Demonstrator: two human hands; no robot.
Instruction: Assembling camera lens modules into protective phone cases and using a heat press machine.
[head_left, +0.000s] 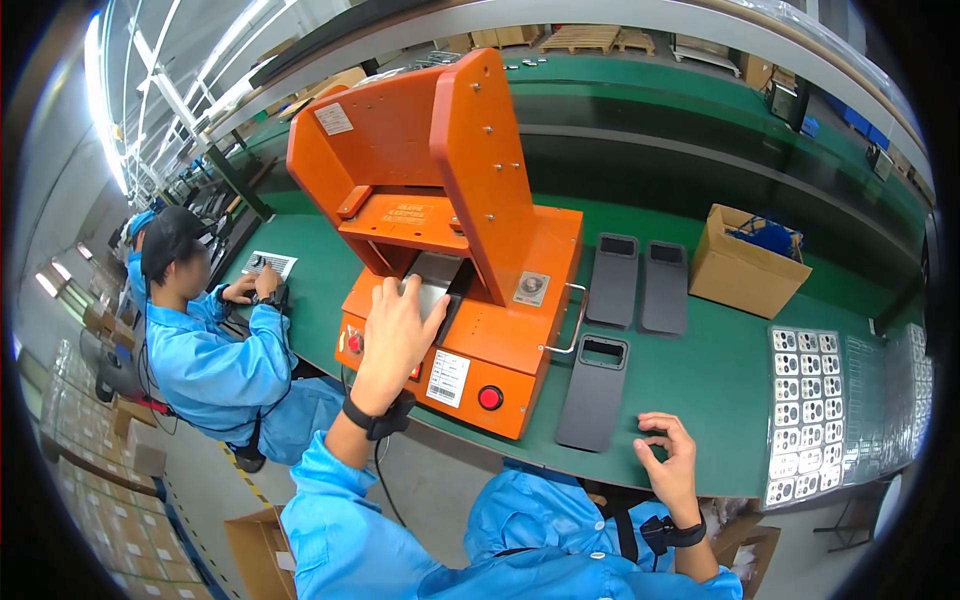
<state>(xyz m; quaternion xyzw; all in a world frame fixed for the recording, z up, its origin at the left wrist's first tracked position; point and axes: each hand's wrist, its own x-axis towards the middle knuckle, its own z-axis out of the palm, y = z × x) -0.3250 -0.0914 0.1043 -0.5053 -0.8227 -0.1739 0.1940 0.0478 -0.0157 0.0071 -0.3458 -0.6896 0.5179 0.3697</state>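
My left hand (398, 325) reaches into the front of an orange press machine (520, 230). Its fingers are spread over a silver-grey flat piece (432, 272) in the machine's slot; the hand partly hides that piece, and I cannot tell how firmly it touches. My right hand (668, 462) hovers by the table's front edge, fingers loosely curled and apart, with nothing in it. Nearest to it lies a dark grey phone case (592, 405) with a camera cutout at its top. Two similar phone cases, one (612, 280) and another (664, 288), lie side by side behind it.
An open cardboard box (748, 262) with dark blue stuff inside stands at the back right of the green table (720, 400). Clear trays of camera-ring parts (803, 415) lie at the right. A co-worker in blue (215, 350) sits at the left. A metal handle (578, 320) juts from the machine's right side.
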